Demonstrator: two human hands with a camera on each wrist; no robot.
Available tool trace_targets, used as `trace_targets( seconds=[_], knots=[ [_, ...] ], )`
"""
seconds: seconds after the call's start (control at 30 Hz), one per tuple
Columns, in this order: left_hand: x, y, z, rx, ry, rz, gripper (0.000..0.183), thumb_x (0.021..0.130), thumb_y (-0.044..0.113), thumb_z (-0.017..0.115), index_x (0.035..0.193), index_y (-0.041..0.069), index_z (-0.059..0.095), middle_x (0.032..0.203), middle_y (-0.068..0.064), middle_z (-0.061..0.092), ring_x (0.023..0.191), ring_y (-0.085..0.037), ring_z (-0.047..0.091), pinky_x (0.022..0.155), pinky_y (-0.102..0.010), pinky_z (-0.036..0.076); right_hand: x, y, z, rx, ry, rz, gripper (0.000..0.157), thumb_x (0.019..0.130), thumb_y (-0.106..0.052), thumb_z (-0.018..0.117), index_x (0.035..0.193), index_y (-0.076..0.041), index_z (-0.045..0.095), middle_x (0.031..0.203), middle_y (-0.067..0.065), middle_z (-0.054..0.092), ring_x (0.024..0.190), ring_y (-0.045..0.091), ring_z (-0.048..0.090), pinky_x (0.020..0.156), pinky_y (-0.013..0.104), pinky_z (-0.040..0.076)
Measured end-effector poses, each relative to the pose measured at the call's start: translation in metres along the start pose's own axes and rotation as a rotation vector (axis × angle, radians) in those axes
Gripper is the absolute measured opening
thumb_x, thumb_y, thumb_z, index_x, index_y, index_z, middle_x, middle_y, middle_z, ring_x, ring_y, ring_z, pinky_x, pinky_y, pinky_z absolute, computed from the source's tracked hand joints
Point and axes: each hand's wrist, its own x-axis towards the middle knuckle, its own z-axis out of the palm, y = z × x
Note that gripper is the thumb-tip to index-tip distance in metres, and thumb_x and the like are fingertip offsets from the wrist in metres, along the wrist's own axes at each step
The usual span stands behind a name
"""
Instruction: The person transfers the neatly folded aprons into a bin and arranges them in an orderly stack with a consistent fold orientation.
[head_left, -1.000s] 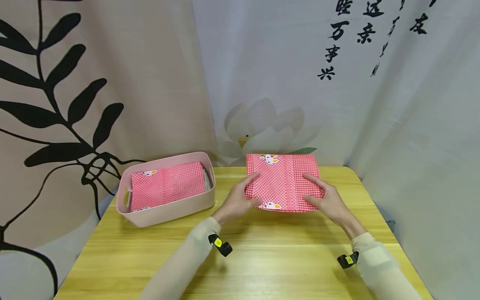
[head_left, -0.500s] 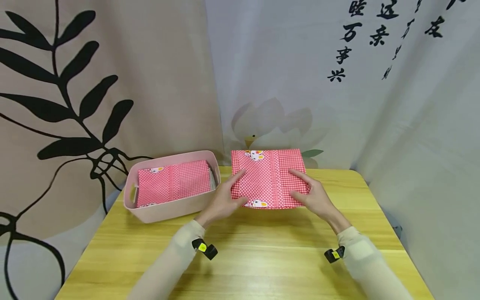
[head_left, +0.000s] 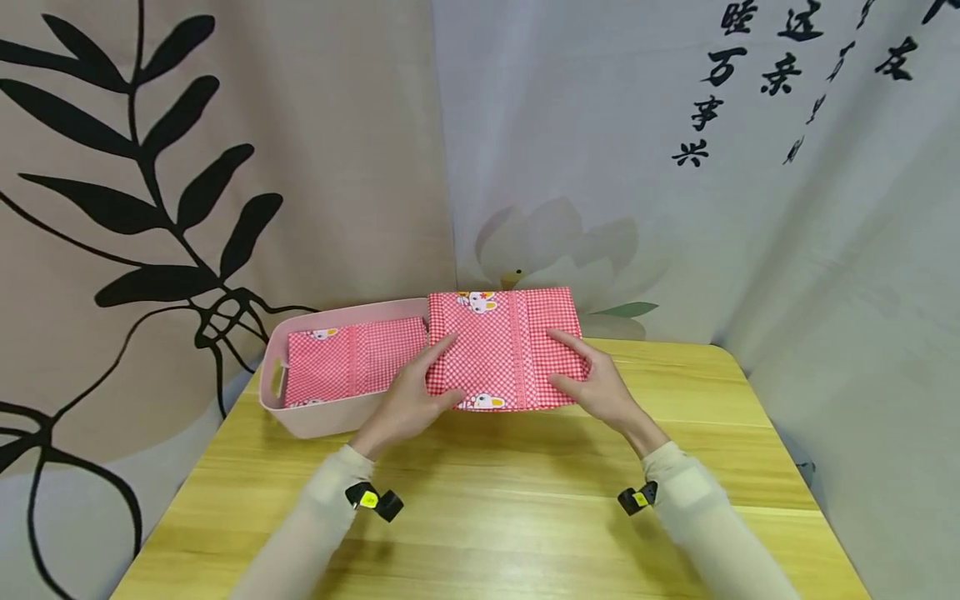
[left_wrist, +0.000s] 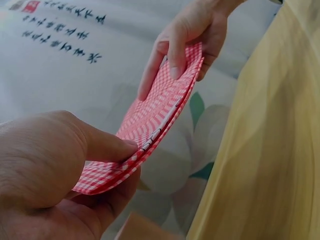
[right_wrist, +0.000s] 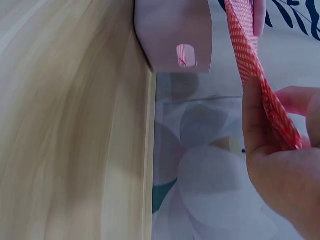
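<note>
A folded red-and-white gingham cloth (head_left: 502, 350) with rabbit prints is held up off the table between both hands. My left hand (head_left: 408, 400) pinches its left edge, thumb on top and fingers underneath. On the opposite edge my right hand (head_left: 603, 387) grips it the same way. The left wrist view shows the cloth (left_wrist: 160, 110) sagging slightly, its folded layers visible at the side. In the head view its left edge overlaps the right end of a pink plastic basket (head_left: 322, 421). Inside the basket lies a similar folded gingham cloth (head_left: 356, 358).
The basket stands at the back left of the wooden table (head_left: 487, 517), close to a curtain (head_left: 345, 167) printed with leaves, a lotus and writing. An oval handle hole shows in the basket's end wall (right_wrist: 172, 30) in the right wrist view.
Both hands have carried the folded cloth leftward, from beside the basket until it overlaps the basket's right end. The head view has shifted slightly, and the grip looks the same.
</note>
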Motion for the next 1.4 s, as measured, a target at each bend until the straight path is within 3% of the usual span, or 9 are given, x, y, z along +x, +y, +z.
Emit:
trace_targets(
  seconds=[0.3, 0.43, 0.63, 0.97, 1.23, 1.33, 1.4],
  knots=[
    [-0.011, -0.01, -0.029, 0.033, 0.039, -0.02, 0.091, 0.102, 0.017, 0.085, 0.178, 0.02, 0.036, 0.182, -0.017, 0.042, 0.169, -0.045, 0.04, 0.139, -0.067, 0.032, 0.021, -0.006, 0.029, 0.006, -0.018, -0.04, 0.074, 0.104, 0.0, 0.073, 0.172, -0.018, 0.049, 0.154, 0.028, 0.065, 0.108, 0.018, 0.077, 0.089, 0.026, 0.068],
    [-0.017, -0.019, -0.041, 0.01, 0.071, -0.008, 0.09, 0.102, 0.016, 0.086, 0.178, 0.02, 0.038, 0.182, -0.018, 0.042, 0.167, -0.045, 0.042, 0.137, -0.067, 0.035, 0.031, -0.009, 0.043, 0.007, -0.024, -0.066, 0.074, 0.103, 0.001, 0.073, 0.171, -0.017, 0.05, 0.156, 0.026, 0.064, 0.113, 0.026, 0.077, 0.091, 0.025, 0.067],
    [-0.025, -0.033, -0.059, 0.013, 0.111, -0.014, 0.086, 0.104, 0.017, 0.084, 0.177, 0.019, 0.039, 0.184, -0.016, 0.038, 0.17, -0.044, 0.037, 0.14, -0.067, 0.029, 0.047, -0.011, 0.065, 0.027, -0.039, -0.079, 0.075, 0.103, 0.001, 0.072, 0.172, -0.015, 0.048, 0.156, 0.025, 0.064, 0.12, 0.035, 0.076, 0.093, 0.024, 0.067],
    [-0.042, -0.05, -0.088, -0.037, 0.158, -0.115, 0.087, 0.106, 0.018, 0.082, 0.179, 0.021, 0.036, 0.185, -0.018, 0.035, 0.172, -0.045, 0.032, 0.14, -0.069, 0.026, 0.076, -0.02, 0.101, 0.052, -0.099, -0.062, 0.077, 0.102, 0.001, 0.072, 0.173, -0.016, 0.047, 0.163, 0.024, 0.058, 0.122, 0.034, 0.074, 0.096, 0.031, 0.069],
    [-0.049, -0.06, -0.111, 0.012, 0.173, -0.163, 0.089, 0.106, 0.018, 0.082, 0.18, 0.022, 0.033, 0.185, -0.023, 0.031, 0.169, -0.047, 0.037, 0.137, -0.067, 0.035, 0.093, -0.026, 0.122, -0.008, -0.129, -0.078, 0.076, 0.103, 0.0, 0.072, 0.173, -0.016, 0.047, 0.17, 0.02, 0.055, 0.127, 0.034, 0.075, 0.101, 0.034, 0.068],
    [-0.054, -0.066, -0.121, 0.016, 0.18, -0.175, 0.087, 0.106, 0.019, 0.082, 0.179, 0.022, 0.035, 0.182, -0.026, 0.031, 0.162, -0.049, 0.046, 0.129, -0.036, 0.05, 0.1, -0.031, 0.133, -0.026, -0.146, -0.078, 0.077, 0.103, 0.001, 0.073, 0.173, -0.016, 0.047, 0.175, 0.017, 0.051, 0.131, 0.035, 0.073, 0.103, 0.034, 0.068],
    [-0.057, -0.071, -0.127, -0.002, 0.184, -0.177, 0.085, 0.106, 0.019, 0.081, 0.179, 0.022, 0.036, 0.179, -0.027, 0.035, 0.156, -0.048, 0.053, 0.115, -0.017, 0.054, 0.104, -0.034, 0.14, -0.044, -0.157, -0.076, 0.078, 0.103, 0.001, 0.073, 0.174, -0.017, 0.046, 0.176, 0.016, 0.049, 0.135, 0.036, 0.071, 0.104, 0.034, 0.067]
  ],
)
